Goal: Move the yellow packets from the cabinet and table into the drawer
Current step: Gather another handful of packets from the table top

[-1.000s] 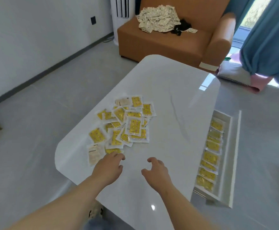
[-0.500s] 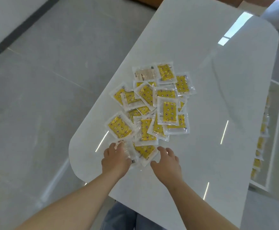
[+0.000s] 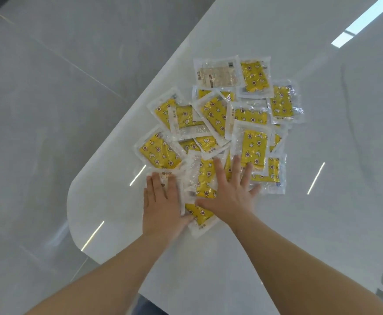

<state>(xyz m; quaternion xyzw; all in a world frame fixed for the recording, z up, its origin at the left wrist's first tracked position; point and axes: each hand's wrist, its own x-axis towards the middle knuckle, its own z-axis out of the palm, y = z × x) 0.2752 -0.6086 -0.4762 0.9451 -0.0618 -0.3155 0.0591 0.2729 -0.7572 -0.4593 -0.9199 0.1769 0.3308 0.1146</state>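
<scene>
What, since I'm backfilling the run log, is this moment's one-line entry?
left hand: flat on pale packet | right hand: spread on yellow packets | all on table

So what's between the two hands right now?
In the head view, overlapping yellow packets from the pile's near edge fill the gap between the left hand and the right hand.

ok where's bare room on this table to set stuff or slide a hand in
Widest bare patch: white glossy table right of the pile of yellow clear-wrapped packets. Also bare beyond the pile's far edge and nearside around the forearms. Narrow strip between left hand and the table's rounded corner. Crowded: the pile, where it and the right hand rest.
</scene>
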